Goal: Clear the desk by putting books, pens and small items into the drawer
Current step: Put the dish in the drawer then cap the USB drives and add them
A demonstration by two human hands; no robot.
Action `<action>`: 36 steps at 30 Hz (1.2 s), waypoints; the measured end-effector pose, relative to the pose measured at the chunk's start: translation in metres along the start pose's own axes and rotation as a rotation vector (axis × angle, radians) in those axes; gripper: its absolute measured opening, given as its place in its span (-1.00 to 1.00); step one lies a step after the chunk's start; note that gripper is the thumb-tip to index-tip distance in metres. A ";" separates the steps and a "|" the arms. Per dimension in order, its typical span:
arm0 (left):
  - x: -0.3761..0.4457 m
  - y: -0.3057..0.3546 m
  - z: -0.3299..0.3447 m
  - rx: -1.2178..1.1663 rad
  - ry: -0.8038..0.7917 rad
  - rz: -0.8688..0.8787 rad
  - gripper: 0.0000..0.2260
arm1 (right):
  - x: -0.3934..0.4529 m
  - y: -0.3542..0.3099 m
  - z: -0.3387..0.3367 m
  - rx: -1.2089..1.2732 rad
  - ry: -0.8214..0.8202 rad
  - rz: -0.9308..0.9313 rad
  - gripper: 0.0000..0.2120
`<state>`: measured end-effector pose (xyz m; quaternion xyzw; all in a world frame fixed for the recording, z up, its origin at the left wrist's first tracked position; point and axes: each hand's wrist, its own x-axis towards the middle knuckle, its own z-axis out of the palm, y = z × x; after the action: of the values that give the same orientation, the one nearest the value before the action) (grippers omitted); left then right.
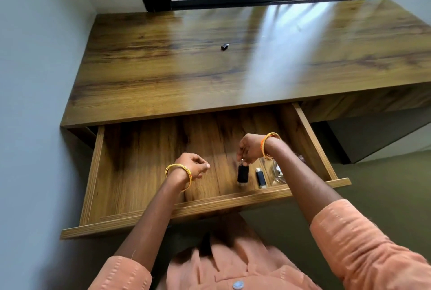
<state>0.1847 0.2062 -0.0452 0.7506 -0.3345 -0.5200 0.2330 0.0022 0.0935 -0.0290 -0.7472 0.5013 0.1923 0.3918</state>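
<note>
One small black cylindrical item with a metal loop at its top [242, 175] is pinched by that loop in the fingertips of the right hand [249, 149] and is hung just above, or perhaps already touching, the floor of the open wooden drawer [144, 163]; contact cannot be told. Just beside it, on the drawer floor, a black flash-drive-like stick with a pale end [260, 178] is laid. Further right, a clear, glassy thing [277, 173] is partly covered by the right forearm, and its shape cannot be made out. The left hand [194, 166] is held over the drawer with its fingers loosely curled and nothing gripped.

On the brown wood-grain tabletop [186, 75], well apart from the drawer, one small dark block [224, 46] is left, so the clearing is judged nearly but not wholly done.

If the pinched item is released while tilted, it could roll across the smooth drawer floor or be knocked against the stick beside it. The small block on the tabletop could be overlooked, being tiny and dark against the grain. The drawer's back part is hidden under the tabletop's edge, so whatever books or pens are stored there cannot be seen.
</note>
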 end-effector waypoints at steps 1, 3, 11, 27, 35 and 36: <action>0.000 -0.005 0.003 0.054 0.002 0.000 -0.96 | 0.003 0.001 0.004 -0.053 0.004 0.000 -0.80; -0.003 -0.012 0.009 0.135 -0.015 0.015 -0.96 | 0.006 0.004 0.012 -0.112 0.010 0.001 -0.79; -0.017 -0.017 0.022 0.343 -0.349 0.102 -0.80 | 0.006 0.010 0.035 -0.142 0.102 -0.033 -0.71; -0.007 0.003 0.011 0.374 -0.474 0.064 -0.85 | 0.002 0.009 0.026 -0.047 0.272 -0.090 -0.77; 0.059 0.117 -0.052 0.001 0.210 0.325 -0.94 | 0.074 -0.051 -0.156 0.510 0.736 -0.208 -0.89; 0.072 0.132 -0.058 0.023 0.272 0.334 -0.94 | 0.091 -0.055 -0.175 0.508 0.736 -0.172 -0.85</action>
<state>0.2220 0.0649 0.0222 0.7505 -0.4258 -0.3642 0.3503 0.0720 -0.0867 0.0391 -0.6851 0.5744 -0.2484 0.3729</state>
